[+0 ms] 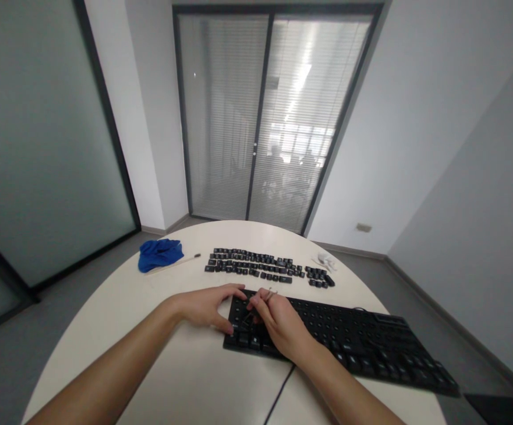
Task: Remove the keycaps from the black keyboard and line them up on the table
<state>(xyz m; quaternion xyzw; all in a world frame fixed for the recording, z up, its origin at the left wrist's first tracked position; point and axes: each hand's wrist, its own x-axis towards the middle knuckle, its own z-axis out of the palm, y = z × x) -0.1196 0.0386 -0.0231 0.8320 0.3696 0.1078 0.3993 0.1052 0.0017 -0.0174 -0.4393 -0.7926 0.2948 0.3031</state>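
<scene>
A black keyboard (pixel 327 330) lies slanted across the front of the round table, many of its keycaps off. My left hand (pixel 205 304) braces its left end, fingers at the back edge and thumb near the left front corner. In my right hand (pixel 278 321), pinched between closed fingers, is a thin metal tool (pixel 271 293) resembling tweezers. Its lower end points down at the keys on the left of the keyboard, partly hidden by the fingers. Just behind the keyboard, loose black keycaps (pixel 251 262) are laid out in rows.
A crumpled blue cloth (pixel 159 254) sits at the table's back left, beside a thin brush (pixel 176 262). Something small and white (pixel 327 261) is at the back right. The keyboard's right end reaches the table edge (pixel 437 407). A black cable (pixel 279 394) runs toward me.
</scene>
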